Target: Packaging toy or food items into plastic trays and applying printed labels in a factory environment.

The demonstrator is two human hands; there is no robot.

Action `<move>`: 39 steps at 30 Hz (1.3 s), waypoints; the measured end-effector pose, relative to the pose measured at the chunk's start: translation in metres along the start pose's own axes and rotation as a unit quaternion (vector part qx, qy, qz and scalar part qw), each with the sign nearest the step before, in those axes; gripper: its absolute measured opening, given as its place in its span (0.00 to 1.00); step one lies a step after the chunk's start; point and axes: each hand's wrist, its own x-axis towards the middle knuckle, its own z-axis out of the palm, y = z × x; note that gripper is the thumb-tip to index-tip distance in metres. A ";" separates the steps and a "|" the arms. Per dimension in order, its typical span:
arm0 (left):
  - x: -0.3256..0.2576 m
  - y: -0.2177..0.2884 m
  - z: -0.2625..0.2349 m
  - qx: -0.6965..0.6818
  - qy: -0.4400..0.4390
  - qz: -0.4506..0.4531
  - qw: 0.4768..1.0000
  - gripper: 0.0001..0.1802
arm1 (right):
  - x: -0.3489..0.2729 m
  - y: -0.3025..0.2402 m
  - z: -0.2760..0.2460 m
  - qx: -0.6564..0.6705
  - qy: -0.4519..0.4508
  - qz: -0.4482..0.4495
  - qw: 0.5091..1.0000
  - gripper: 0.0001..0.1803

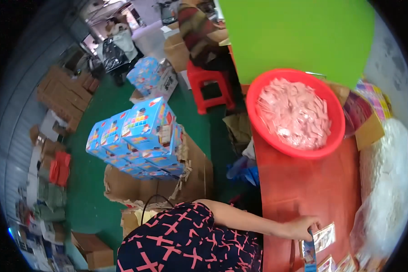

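Observation:
My left hand reaches in over the red table, its forearm bare below a dark sleeve with pink crosses. Its fingers are closed in a pinch at the upper end of a narrow blue printed packet, which hangs down toward the lower edge of the picture. Right beside the fingertips is a shiny, clear-wrapped packet; whether the fingers touch it I cannot tell. More shiny packets lie just below, partly cut off. My right hand is out of the picture.
On the red table stands a red basin full of pink wrapped packets. A green panel rises behind. Blue printed boxes fill a torn carton to the left. Near a red stool sits another person.

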 end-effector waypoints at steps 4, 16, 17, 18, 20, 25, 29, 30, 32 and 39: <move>-0.002 -0.009 0.002 0.044 0.041 0.057 0.997 0.24 | -0.006 -0.003 -0.022 -0.260 -0.030 -0.099 0.960 0.14; 0.001 0.017 -0.005 -0.032 -0.012 -0.072 0.997 0.30 | 0.010 0.029 -0.007 -0.321 0.182 -0.144 0.918 0.09; 0.003 0.015 -0.001 -0.032 -0.020 -0.076 0.996 0.30 | 0.010 0.029 -0.009 -0.322 0.191 -0.145 0.916 0.09; 0.005 0.014 0.003 -0.005 -0.016 -0.066 0.998 0.30 | 0.011 0.029 -0.012 -0.343 0.198 -0.149 0.906 0.09; 0.010 0.014 0.009 0.028 -0.008 -0.044 0.999 0.30 | 0.016 0.027 -0.013 -0.358 0.205 -0.159 0.897 0.12; 0.032 0.005 0.013 0.114 0.022 -0.005 0.993 0.31 | 0.039 0.027 -0.018 -0.382 0.192 -0.168 0.888 0.14; 0.043 0.002 0.012 0.254 0.062 0.055 0.964 0.34 | 0.056 0.028 -0.011 -0.521 0.226 -0.160 0.808 0.17; 0.045 0.004 0.013 0.305 0.072 0.063 0.947 0.35 | 0.059 0.028 -0.010 -0.564 0.229 -0.175 0.774 0.19; 0.047 0.005 0.016 0.330 0.078 0.066 0.938 0.36 | 0.063 0.029 -0.010 -0.598 0.231 -0.167 0.749 0.19; 0.054 0.009 0.018 0.420 0.053 0.096 0.901 0.37 | 0.069 0.028 0.010 -0.709 0.223 -0.166 0.648 0.21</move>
